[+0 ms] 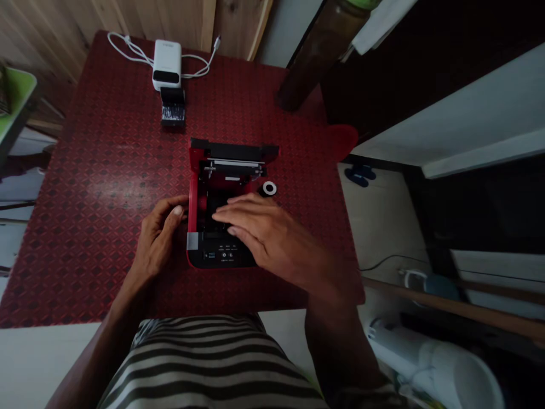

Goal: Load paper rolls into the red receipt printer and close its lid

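Observation:
A small red and black printer point(221, 258) sits on the table with its lid point(234, 152) raised. My left hand point(159, 233) rests against the printer's left wall, its fingers partly curled and its thumb apart, not wrapped round anything. Over the open compartment, my right hand point(268, 230) reaches in from the right with fingers stretched out and nearly flat. Its fingertips hide part of the dark interior, and whether they touch something inside I cannot tell. Just right of the printer, close behind my right hand, stands a small roll point(269, 188) with a white end and dark core.
On the red patterned table point(106, 238), a white power bank point(167, 59) with a white cable lies at the back, a small black item point(172, 108) before it. A tall dark bottle point(319, 54) stands at the back right. A red stool edge point(343, 142) shows beyond.

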`<state>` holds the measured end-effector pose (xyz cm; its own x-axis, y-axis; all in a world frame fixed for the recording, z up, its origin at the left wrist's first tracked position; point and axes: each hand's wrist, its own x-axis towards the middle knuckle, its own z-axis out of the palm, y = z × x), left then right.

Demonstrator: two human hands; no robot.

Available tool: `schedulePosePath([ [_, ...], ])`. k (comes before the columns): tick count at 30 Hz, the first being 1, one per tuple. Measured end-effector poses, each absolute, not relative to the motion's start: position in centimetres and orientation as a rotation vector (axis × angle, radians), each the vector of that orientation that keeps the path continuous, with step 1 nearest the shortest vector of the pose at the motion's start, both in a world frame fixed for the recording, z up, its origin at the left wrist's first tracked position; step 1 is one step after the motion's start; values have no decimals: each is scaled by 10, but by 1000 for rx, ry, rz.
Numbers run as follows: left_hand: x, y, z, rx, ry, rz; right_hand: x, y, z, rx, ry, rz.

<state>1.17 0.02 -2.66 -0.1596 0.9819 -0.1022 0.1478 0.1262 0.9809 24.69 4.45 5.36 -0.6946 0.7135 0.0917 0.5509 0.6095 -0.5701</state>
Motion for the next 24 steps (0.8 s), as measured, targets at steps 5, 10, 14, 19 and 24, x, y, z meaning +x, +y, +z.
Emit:
schedulePosePath([
  [5,13,-3,-27,1034,1423,1178,248,37,55,-1033,-2550,729],
  [10,16,6,-15,970,1447,1283,244,36,48,-1014,-2479,566],
  [14,20,40,4,1156,1496,1503,243,25,40,-1029,-2449,306],
  [19,32,79,29,1284,1480,1525,240,8,29,-1046,-2350,0],
  [24,44,79,40,1157,1492,1503,240,-1,24,-999,-2248,-190],
])
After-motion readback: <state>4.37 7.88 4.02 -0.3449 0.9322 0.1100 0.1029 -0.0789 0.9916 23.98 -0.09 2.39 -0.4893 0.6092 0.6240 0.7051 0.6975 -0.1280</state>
